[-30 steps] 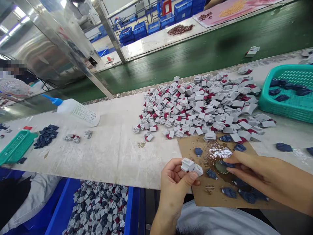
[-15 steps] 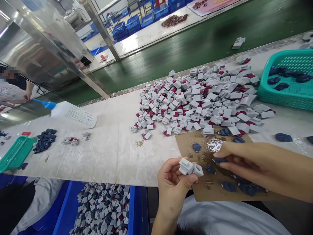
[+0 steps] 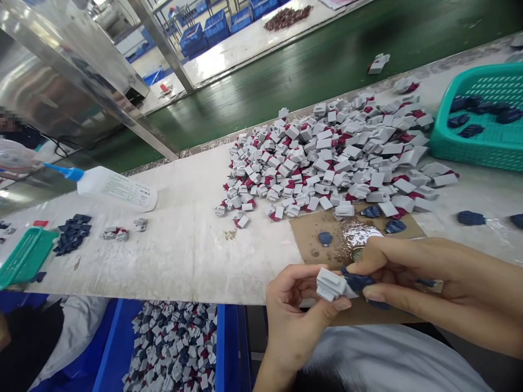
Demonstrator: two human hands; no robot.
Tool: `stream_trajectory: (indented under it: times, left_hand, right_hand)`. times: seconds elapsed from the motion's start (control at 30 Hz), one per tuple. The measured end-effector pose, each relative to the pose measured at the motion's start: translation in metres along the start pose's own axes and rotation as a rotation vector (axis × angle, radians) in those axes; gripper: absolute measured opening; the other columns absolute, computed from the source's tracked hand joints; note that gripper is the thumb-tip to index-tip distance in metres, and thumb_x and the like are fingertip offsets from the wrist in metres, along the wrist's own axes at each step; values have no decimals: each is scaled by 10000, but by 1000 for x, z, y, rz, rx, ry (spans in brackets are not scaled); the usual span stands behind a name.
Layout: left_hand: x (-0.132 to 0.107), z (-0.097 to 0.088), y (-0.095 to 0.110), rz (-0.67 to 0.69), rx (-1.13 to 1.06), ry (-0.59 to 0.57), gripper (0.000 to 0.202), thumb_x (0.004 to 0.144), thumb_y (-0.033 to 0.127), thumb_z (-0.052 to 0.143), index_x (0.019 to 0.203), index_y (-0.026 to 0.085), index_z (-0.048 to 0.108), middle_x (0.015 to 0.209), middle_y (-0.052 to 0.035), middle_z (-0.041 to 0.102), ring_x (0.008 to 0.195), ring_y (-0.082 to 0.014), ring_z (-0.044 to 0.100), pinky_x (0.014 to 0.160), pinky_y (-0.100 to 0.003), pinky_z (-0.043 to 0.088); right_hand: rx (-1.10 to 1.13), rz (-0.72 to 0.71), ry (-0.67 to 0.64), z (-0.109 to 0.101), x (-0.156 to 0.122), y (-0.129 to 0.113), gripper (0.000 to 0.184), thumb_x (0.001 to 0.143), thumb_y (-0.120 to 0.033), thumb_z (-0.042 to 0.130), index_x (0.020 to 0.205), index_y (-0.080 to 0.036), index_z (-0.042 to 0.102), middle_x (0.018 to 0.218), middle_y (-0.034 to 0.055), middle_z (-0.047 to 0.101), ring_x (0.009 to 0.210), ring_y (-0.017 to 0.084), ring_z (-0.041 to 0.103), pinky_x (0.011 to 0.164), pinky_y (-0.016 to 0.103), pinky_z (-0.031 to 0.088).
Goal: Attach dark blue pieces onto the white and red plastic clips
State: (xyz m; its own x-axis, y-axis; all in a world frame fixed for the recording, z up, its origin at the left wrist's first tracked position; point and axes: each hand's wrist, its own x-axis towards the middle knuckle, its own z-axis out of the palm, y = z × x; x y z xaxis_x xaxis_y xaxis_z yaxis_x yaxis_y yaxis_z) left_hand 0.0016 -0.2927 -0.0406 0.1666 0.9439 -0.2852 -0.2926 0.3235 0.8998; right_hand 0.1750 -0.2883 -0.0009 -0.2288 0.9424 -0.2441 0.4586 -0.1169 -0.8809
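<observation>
My left hand (image 3: pixel 296 310) pinches a small grey plastic piece (image 3: pixel 330 285) over the table's near edge. My right hand (image 3: pixel 425 283) grips a dark blue part (image 3: pixel 358 281) between thumb and fingers and presses it against the grey piece. Under both hands lies a brown cardboard sheet (image 3: pixel 316 226) with a wet glue patch (image 3: pixel 359 237) and a few more blue parts (image 3: pixel 325 238). Behind it spreads a big heap of grey and red pieces (image 3: pixel 327 158).
A teal basket (image 3: pixel 474 147) with blue parts stands at the right. A white glue bottle (image 3: pixel 110 185) lies at the left, near a blue-part pile (image 3: pixel 72 232) and another teal basket (image 3: pixel 22 256). A blue bin (image 3: pixel 118 348) of assembled pieces sits below the table. A green conveyor belt (image 3: pixel 327 60) runs behind.
My right hand lifted a blue part off the glue patch on the cardboard and brought it left to the grey piece in my left hand. The view tilted slightly.
</observation>
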Motion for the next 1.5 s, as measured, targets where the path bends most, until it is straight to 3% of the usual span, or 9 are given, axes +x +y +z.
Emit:
stream_trajectory:
  times: [0.2,0.33,0.4,0.57,0.67,0.77,0.97,1.23,1.5]
  left_hand:
    - [2,1,-4,35,172,-36,210,704,188,744,876,179,622,766,-8,673,689,-94,622,607,-139,472]
    - [4,0,-6,179,361,-129,216,808,305,603,971,180,536,682,3,539,551,-80,449,507,-181,364]
    - [7,-1,-7,250,450,-160,202,871,382,506,888,181,495,612,21,448,517,-82,375,500,-207,317]
    - [13,4,-8,341,461,-91,404,938,529,318,763,182,429,583,22,390,510,-94,356,507,-232,284]
    - [14,7,-10,423,478,-87,414,959,501,265,787,178,459,649,-4,455,571,-112,420,564,-243,330]
    - [16,10,-13,564,536,-33,370,974,422,267,806,177,487,752,-31,519,725,-145,489,697,-261,392]
    - [17,14,-19,692,506,81,375,974,401,269,773,175,490,729,-29,515,697,-145,505,674,-261,417]
    - [8,6,-12,720,593,51,297,962,306,289,894,198,557,863,-36,582,824,-174,554,749,-295,458]
    - [-16,4,-24,502,516,242,504,945,523,195,736,186,507,773,-91,615,831,-218,625,776,-347,486]
  right_hand:
    - [-35,-84,-290,-9,15,14,296,895,-481,440,874,-227,591,635,-2,578,539,115,500,485,222,354]
    - [69,-55,-403,-8,24,18,286,870,-476,489,829,-211,590,580,-15,508,516,102,443,456,202,306]
    - [167,-71,-359,-4,29,17,294,850,-488,513,857,-209,609,628,-7,533,566,104,472,489,198,345]
    - [642,89,79,18,54,-5,549,753,-690,471,896,-178,607,875,56,644,814,155,608,715,238,497]
    - [802,255,-62,31,64,-25,604,710,-735,484,893,-168,584,830,79,668,754,165,633,581,211,484]
    - [826,274,-185,40,65,-34,570,776,-718,437,886,-175,570,720,62,669,639,140,622,502,176,447]
    - [785,181,-141,47,62,-32,654,786,-773,334,677,-157,526,544,52,591,511,129,560,496,210,456]
    - [680,158,-168,56,63,-33,621,819,-744,314,684,-175,521,561,18,561,542,118,539,535,217,453]
    - [550,152,-252,82,56,-9,660,733,-826,322,692,-194,509,589,46,600,569,175,598,555,267,505]
